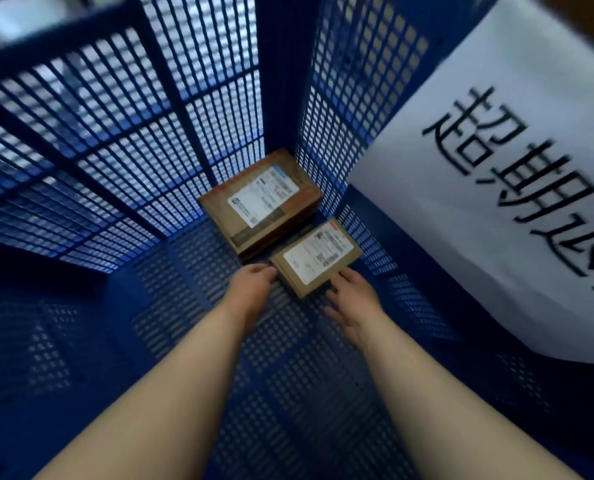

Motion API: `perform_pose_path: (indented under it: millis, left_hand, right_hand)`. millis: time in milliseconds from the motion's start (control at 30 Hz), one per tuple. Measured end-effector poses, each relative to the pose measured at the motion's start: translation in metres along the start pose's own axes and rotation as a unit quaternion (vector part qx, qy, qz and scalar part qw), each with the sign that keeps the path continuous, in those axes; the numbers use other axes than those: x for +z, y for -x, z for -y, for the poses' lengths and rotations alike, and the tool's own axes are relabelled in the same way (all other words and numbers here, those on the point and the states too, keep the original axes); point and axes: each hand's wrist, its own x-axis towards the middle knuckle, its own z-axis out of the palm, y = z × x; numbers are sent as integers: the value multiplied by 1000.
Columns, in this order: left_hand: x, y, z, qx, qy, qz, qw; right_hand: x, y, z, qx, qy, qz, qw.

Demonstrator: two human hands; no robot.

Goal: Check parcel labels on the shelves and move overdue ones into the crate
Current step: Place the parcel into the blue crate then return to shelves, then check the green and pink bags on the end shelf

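Two hands flank the smaller parcel [318,258] on the blue crate [115,150] floor. The left hand [254,284] and right hand [352,296], fingers extended, touch its near corners.

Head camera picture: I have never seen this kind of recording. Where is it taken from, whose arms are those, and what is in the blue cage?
There is no machine here. A person wears a camera on the head, so you look down along their two bare arms into a deep blue crate with perforated walls and floor. Two cardboard parcels lie on its floor, labels up: a larger parcel in the far corner and a smaller parcel nearer. The left hand and right hand reach the smaller parcel's near edge, one at each side; blur hides whether they grip it. A white paper sign with big black characters covers part of the right wall.
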Motion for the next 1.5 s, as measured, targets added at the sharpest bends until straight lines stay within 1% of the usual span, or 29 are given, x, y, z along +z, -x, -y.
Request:
perform_pose_path:
  millis: [200, 333, 467, 600, 733, 800, 967, 1067, 1200, 1367, 1433, 1500]
  left_hand:
    - [-30, 96, -58, 51, 113, -50, 991]
    - [-60, 176, -103, 103, 161, -76, 979]
    - [-90, 266, -143, 152, 224, -87, 959]
    - [-112, 369, -166, 210, 279, -111, 930]
    - [-127, 484, -177, 269, 338, -140, 891]
    - [-134, 543, -179, 302, 356, -156, 870]
    - [-161, 690, -163, 365, 403, -200, 815]
    - [-183, 773, -142, 386, 426, -238, 783]
    - [-217, 882, -106, 423, 455, -292, 728]
    - [-255, 1001, -50, 468, 479, -365, 647]
    - [-268, 1044, -27, 483, 491, -387, 613]
    - [-279, 1081, 0, 489, 506, -411, 580]
  right_hand:
    - [13, 84, 45, -78, 36, 10, 996]
    - [29, 170, 93, -131, 44, 46, 989]
    - [39, 263, 138, -212, 80, 80, 971]
    - [34, 366, 180, -284, 94, 130, 945]
    - [22, 480, 217, -352, 123, 199, 906]
    - [16, 538, 228, -392, 144, 227, 880]
    - [4, 681, 226, -441, 180, 323, 818]
    - [0, 762, 212, -447, 183, 384, 787]
    - [5, 863, 183, -453, 200, 458, 739]
    - [27, 979, 139, -473, 225, 535, 663]
    - [37, 1022, 119, -466, 228, 571, 636]
    - [49, 1062, 96, -450, 231, 602, 617]
